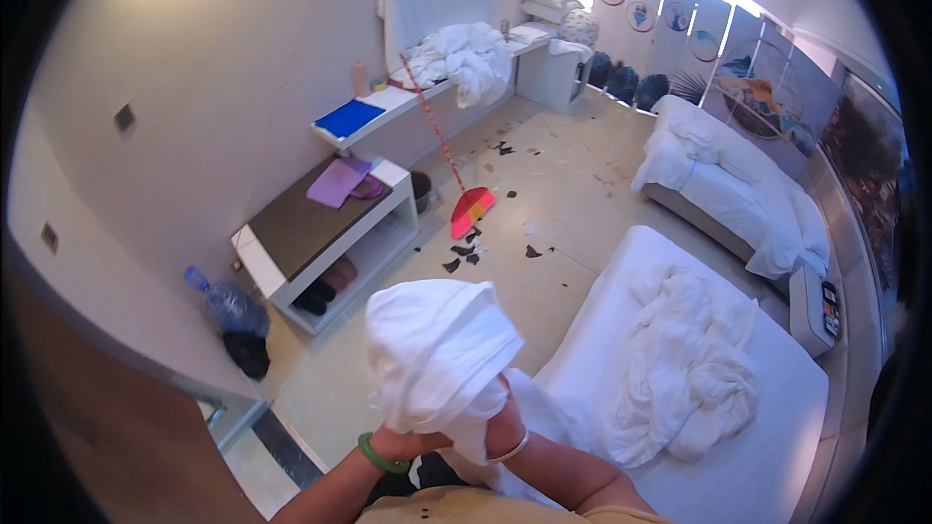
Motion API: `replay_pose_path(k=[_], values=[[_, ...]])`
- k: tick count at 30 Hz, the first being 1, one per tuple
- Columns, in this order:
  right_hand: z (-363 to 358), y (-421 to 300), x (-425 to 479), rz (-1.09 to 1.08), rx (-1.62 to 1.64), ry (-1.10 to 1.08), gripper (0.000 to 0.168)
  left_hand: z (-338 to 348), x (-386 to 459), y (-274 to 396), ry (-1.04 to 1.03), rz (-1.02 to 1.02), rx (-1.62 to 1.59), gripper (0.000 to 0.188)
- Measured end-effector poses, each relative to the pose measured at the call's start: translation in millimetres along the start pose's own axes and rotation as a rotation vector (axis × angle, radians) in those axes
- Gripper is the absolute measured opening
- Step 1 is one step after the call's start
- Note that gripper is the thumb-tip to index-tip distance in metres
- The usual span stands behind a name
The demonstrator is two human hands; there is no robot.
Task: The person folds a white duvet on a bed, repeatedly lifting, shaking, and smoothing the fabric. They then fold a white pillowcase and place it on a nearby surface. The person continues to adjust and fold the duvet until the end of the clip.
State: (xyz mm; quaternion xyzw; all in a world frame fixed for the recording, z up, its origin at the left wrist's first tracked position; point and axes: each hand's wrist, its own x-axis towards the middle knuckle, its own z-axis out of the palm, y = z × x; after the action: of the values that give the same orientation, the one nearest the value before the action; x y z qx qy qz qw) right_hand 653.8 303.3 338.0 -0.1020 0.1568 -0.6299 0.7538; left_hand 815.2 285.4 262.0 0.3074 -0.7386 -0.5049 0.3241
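Observation:
A bulky white cloth bundle (440, 349), folded over on itself, is held up in front of my body. My left hand (411, 442) grips its underside, with a green bangle at the wrist. On the right side, my right hand (504, 423) grasps the same cloth; its fingers are partly hidden in the folds. A silver bangle circles that wrist. Loose white fabric trails below and to the right, towards the near bed (590, 349). A rumpled white duvet (684, 371) lies on that bed.
Dark broken pieces (464, 255) litter the floor around a red-and-yellow broom (472, 212) leaning on the wall desk (408, 103). A low bench (320, 225) with a purple bag (339, 183) stands left, near a large plastic bottle (237, 308). Another bed (728, 189) is beyond.

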Motion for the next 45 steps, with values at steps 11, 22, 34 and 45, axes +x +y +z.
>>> replay_pose_path(k=[11,22,34,45], values=[[57.6,-135.2,245.6,-0.709,-1.499,-0.574,0.104,-161.9,256.6,2.4,0.242,-0.128,-0.880,0.056],[-186.6,-209.8,472.2,-0.363,-1.635,0.020,0.083,-144.2,599.5,-78.2,-0.024,-0.454,-1.498,0.062],[-237.8,-532.7,676.2,-0.181,-1.619,0.389,0.047,-166.4,962.1,-151.0,0.297,-0.269,-1.247,0.053],[-226.4,-789.6,908.9,-0.758,-1.878,0.483,0.027,-216.3,1232.3,-232.6,0.619,-0.092,0.027,0.042]])
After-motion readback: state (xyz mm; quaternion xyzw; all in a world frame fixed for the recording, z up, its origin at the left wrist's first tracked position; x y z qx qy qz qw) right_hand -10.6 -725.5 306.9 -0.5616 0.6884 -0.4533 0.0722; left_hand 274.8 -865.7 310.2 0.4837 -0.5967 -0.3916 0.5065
